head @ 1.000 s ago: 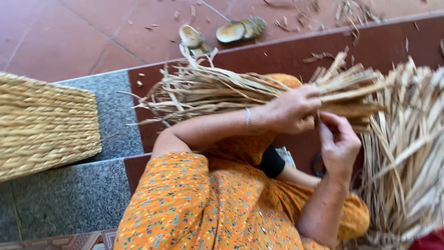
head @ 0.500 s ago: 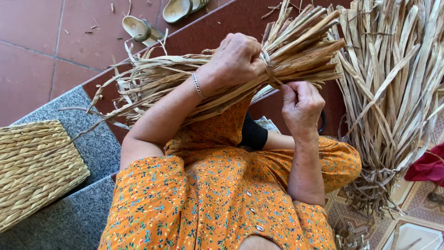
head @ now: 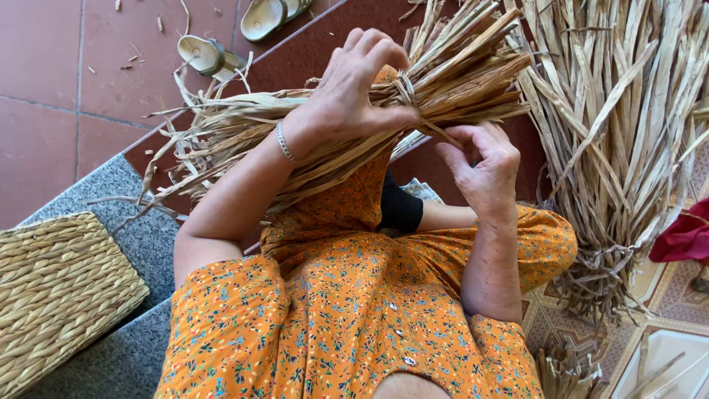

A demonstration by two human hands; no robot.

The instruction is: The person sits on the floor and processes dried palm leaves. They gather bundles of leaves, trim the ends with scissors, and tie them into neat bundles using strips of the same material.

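The left hand (head: 347,103) has its grip closed around a bundle of dried straw leaves (head: 295,140), clamping it at the point where a thin strand (head: 405,87) is wrapped around the stalks. Held there, the squeeze seems meant to keep the loose leaves packed together while the binding goes on. The bundle lies across the person's lap, above the orange flowered dress (head: 354,318), frayed tips fanning out to the left over the tiled floor (head: 52,74), cut ends pointing up and right.

The right hand (head: 484,166) sits just beside and below the wrap, fingers curled and pinched on the free end of the strand, apparently holding it taut.

A larger sheaf of straw (head: 620,140) leans at the right, near enough to draw from. A woven basket (head: 59,288) rests on the grey stone step (head: 140,236) at the left, and 2 sandals (head: 236,33) lie on the floor beyond.
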